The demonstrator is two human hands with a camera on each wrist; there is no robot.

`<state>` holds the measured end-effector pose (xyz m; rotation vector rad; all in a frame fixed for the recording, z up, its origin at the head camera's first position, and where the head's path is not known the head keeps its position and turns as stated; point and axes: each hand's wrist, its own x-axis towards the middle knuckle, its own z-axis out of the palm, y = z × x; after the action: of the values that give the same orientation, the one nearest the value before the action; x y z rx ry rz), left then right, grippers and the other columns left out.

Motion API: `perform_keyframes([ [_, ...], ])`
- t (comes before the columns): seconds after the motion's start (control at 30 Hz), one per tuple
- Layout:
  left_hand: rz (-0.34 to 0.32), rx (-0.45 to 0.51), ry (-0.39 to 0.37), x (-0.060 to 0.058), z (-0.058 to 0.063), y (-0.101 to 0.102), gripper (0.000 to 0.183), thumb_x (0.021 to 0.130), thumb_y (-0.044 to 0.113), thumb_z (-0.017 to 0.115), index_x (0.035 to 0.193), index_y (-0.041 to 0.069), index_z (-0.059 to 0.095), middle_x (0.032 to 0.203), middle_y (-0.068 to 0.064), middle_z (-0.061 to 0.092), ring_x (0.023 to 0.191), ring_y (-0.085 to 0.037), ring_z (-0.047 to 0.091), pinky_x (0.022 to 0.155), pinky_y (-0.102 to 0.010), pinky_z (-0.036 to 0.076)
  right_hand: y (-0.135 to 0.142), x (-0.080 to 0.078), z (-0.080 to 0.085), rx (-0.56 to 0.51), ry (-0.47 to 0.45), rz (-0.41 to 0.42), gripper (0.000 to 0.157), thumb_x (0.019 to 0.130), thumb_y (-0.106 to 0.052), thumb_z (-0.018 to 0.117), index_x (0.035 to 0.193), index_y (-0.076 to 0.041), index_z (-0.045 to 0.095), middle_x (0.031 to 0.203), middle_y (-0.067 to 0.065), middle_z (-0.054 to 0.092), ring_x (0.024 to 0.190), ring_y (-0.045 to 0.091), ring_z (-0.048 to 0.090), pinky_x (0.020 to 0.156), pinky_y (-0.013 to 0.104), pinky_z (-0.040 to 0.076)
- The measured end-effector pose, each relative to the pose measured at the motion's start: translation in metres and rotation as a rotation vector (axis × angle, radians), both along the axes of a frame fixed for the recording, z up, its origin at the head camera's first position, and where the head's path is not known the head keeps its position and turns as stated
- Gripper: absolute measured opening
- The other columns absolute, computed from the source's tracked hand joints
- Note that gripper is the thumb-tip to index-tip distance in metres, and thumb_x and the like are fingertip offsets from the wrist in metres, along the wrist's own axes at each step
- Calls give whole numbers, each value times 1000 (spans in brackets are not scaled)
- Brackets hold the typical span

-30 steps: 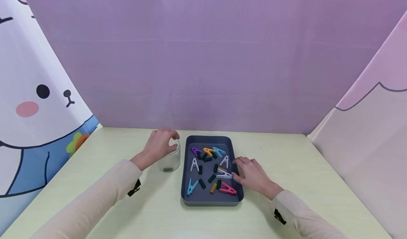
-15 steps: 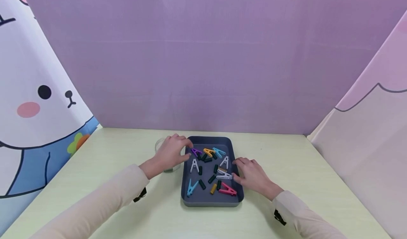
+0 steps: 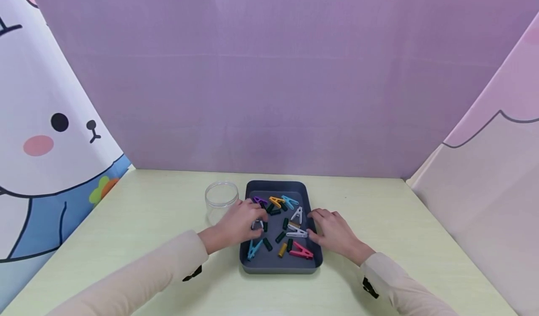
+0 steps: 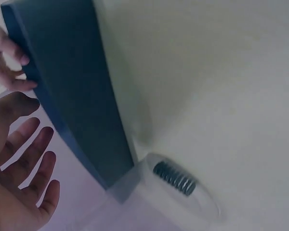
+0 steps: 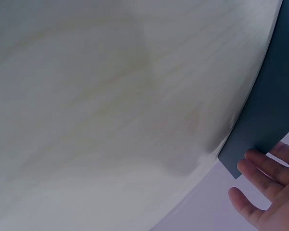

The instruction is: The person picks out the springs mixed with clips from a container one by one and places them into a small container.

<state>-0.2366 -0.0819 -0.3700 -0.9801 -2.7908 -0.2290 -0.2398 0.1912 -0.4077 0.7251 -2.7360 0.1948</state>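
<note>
My left hand (image 3: 241, 220) hovers over the left side of a dark grey tray (image 3: 278, 265), its fingers loosely bent. In the left wrist view nothing lies between those fingers. Just beneath the fingertips is a white clip (image 3: 258, 224), partly covered by the hand. At the tray's right rim rests my right hand (image 3: 337, 232), and in the right wrist view its fingers (image 5: 262, 161) touch the outer wall. Inside the tray lie several colored clips, among them a pink clip (image 3: 301, 250), with several dark green coil springs and a gold spring (image 3: 282, 249).
A clear round jar (image 3: 222, 194) stands left of the tray, partly behind my left hand. On its bottom lies a dark green spring (image 4: 174, 178). The pale wooden table (image 3: 379, 213) ends at a purple backdrop (image 3: 269, 96).
My left hand has moved from over the jar, right and toward me, to above the tray's left side. The jar's rim is now uncovered. My right hand stays at the tray rim.
</note>
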Motion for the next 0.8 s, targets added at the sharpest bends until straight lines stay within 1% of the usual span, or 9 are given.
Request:
perform_keyframes([
  [0.13, -28, -29, -9, 2, -8, 4, 21, 77, 33, 69, 96, 22, 68, 98, 6, 66, 86, -15, 52, 73, -33, 39, 0, 0, 1, 0, 3, 1, 39, 79, -35, 64, 109, -8, 62, 112, 6, 62, 103, 22, 58, 85, 44, 45],
  [0.27, -44, -56, -11, 6, -12, 7, 23, 76, 34, 70, 95, 23, 68, 97, 6, 66, 85, -15, 53, 70, -30, 38, 0, 0, 1, -1, 4, 1, 39, 79, -35, 64, 108, -9, 62, 112, 6, 62, 103, 22, 58, 84, 44, 46],
  [0.43, -58, -74, -36, 8, -16, 10, 22, 75, 34, 70, 95, 24, 68, 94, 7, 66, 87, -14, 53, 68, -28, 36, 0, 1, 1, 3, 1, 0, 39, 79, -35, 64, 108, -9, 62, 112, 6, 62, 102, 22, 58, 84, 44, 46],
  [0.63, -64, -110, -61, 7, -22, 11, 22, 74, 34, 71, 94, 26, 68, 94, 7, 65, 88, -14, 51, 68, -28, 34, 0, 1, 1, 0, -8, -3, 39, 79, -34, 65, 109, -9, 61, 112, 6, 62, 103, 22, 58, 85, 44, 45],
  [0.8, -80, -111, -71, 8, -27, 12, 19, 75, 32, 72, 92, 26, 68, 92, 7, 64, 91, -16, 52, 68, -28, 33, -1, 0, 1, -1, -16, -6, 40, 79, -34, 65, 109, -8, 61, 112, 7, 61, 103, 23, 58, 85, 45, 45],
])
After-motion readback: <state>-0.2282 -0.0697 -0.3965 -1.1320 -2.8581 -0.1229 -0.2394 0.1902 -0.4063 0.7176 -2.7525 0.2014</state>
